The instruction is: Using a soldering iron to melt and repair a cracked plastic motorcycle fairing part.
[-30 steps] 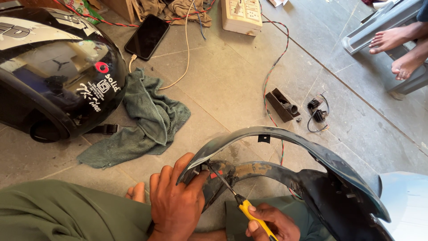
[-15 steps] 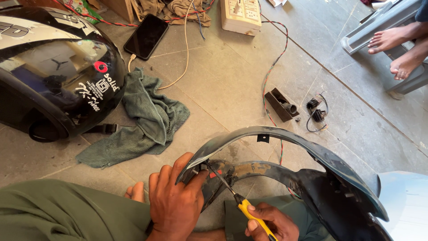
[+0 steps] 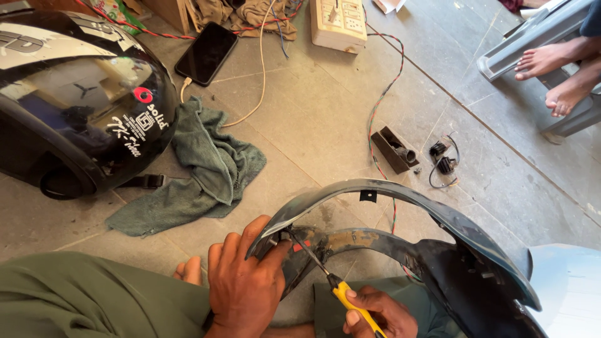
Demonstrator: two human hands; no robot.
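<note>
Here the left hand lies palm-down, fingers closed over the near end of a curved dark plastic panel arching above the person's lap and the stone floor. The right hand, low in view, is wrapped round a yellow-handled screwdriver, its tip apparently set into the panel's inner edge beside the left thumb. A green rag lies nearby.

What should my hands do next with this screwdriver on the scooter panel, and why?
Probably turn the screwdriver while pressing in. Its tip already sits at a fastening point inside the dark curved panel, right beside the left hand, which grips the panel's edge and steadies it. The right hand holds the yellow handle low, so a firm twist seems the natural next move.
</note>
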